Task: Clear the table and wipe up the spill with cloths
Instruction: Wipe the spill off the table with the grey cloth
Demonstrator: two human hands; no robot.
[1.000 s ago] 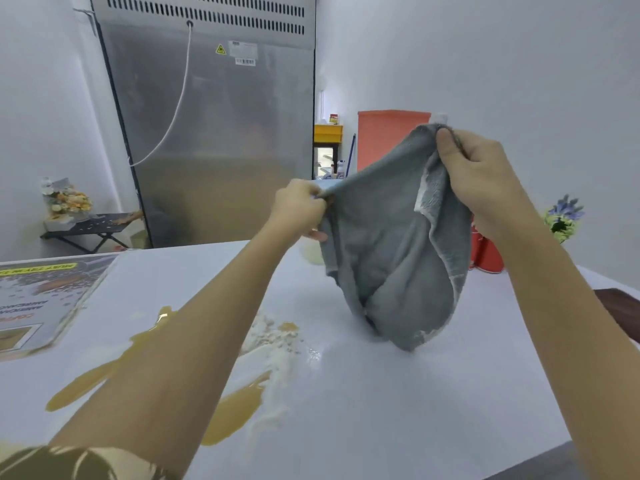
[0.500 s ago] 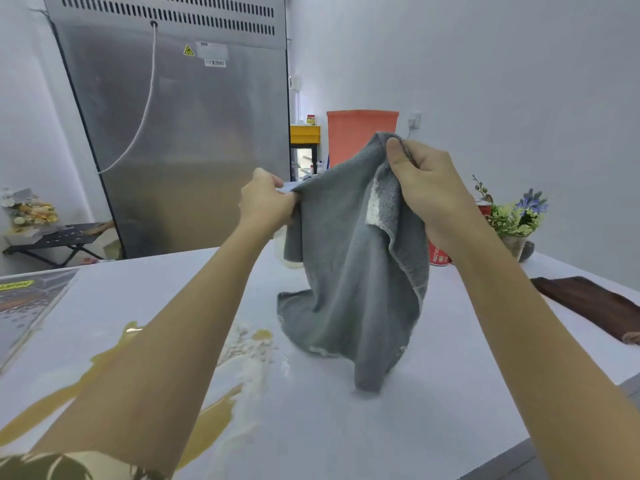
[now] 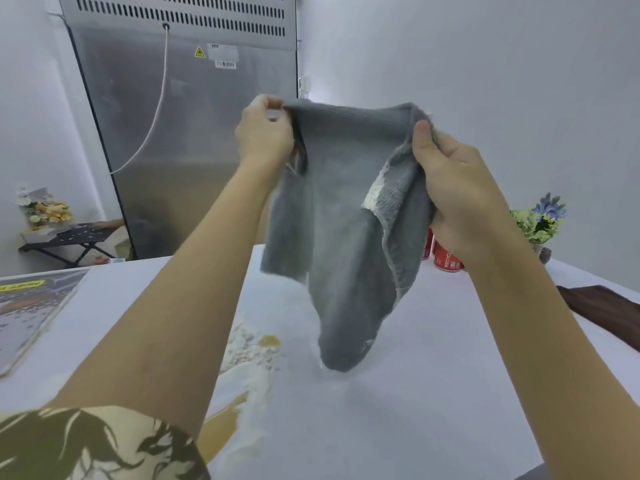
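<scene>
And the grey cloth (image 3: 332, 216) is up higher now than a moment ago, stretched wider between the two hands, its top edge pulled nearly straight where before it sagged in a bunch. The left hand (image 3: 265, 133) has its grip pinched on the upper left corner, fingers curled tight around the fabric; the right hand (image 3: 457, 188) has its grip wrapped on the right edge, thumb pressed over the fuzzy pile. The cloth hangs in a long tapering fold, and its lowest tip just meets the white table (image 3: 433, 393) (half a second back a wider heap of it lay slumped there). It is a plush, fleecy thing, soft-napped, with a pale crusted patch (image 3: 374, 195) near the right thumb and whitish fraying along the hem. Down on the glossy table, to the left of the cloth's tip, the spill (image 3: 242, 393) spreads out: clumpy white powder, an amber puddle, thin and shiny. Beyond the right wrist stand red cans (image 3: 445, 259), smooth cylinders, with a small pot of flowers (image 3: 538, 220) further right and a dark brown cloth (image 3: 609, 310) lying flat at the table's right edge. A flat printed board (image 3: 27, 310) sits far left, and a tall brushed-steel cabinet (image 3: 187, 133) fills the background.
</scene>
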